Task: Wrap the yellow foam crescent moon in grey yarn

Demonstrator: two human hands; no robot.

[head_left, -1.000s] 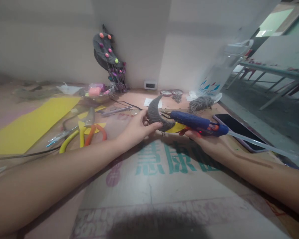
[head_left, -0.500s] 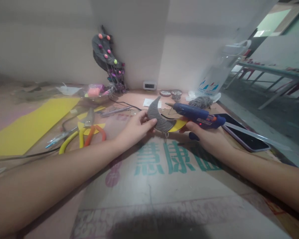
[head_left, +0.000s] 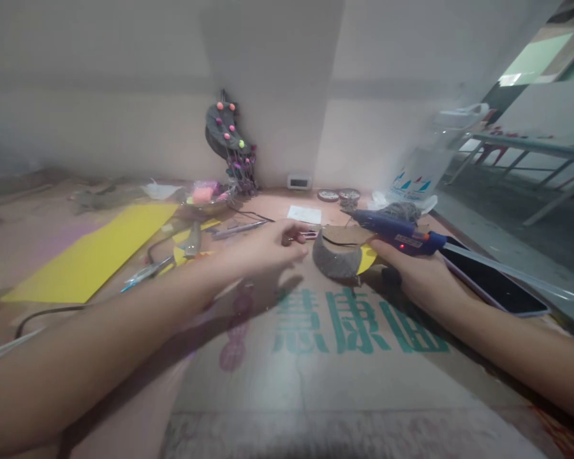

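Note:
My left hand [head_left: 275, 248] is off the crescent, its fingers loosely curled and thumb apart, holding nothing I can see. A small pinkish object [head_left: 310, 235] lies just beyond its fingertips. My right hand [head_left: 416, 268] is closed around the handle of a blue glue gun [head_left: 395, 231], whose red light is on and nozzle points left. From the gun's rear sticks a long clear glue stick [head_left: 511, 268]. At my right fingertips is the yellow end [head_left: 367, 256] of a crescent wrapped in grey yarn [head_left: 335, 260]. A short loop hangs below the crescent.
A finished-looking crescent with coloured pompoms [head_left: 227, 131] leans on the wall. Yellow sheet [head_left: 95, 252], pliers [head_left: 194, 241] and a bowl of pompoms [head_left: 205, 197] lie left. Right are a phone [head_left: 500, 280], grey yarn [head_left: 402, 210] and a water bottle [head_left: 418, 159]. A small display [head_left: 299, 182] stands behind.
My left hand has let go of the grey crescent and drawn away to the left. The crescent has turned and sits lower, at my right fingers. The view has tilted up slightly.

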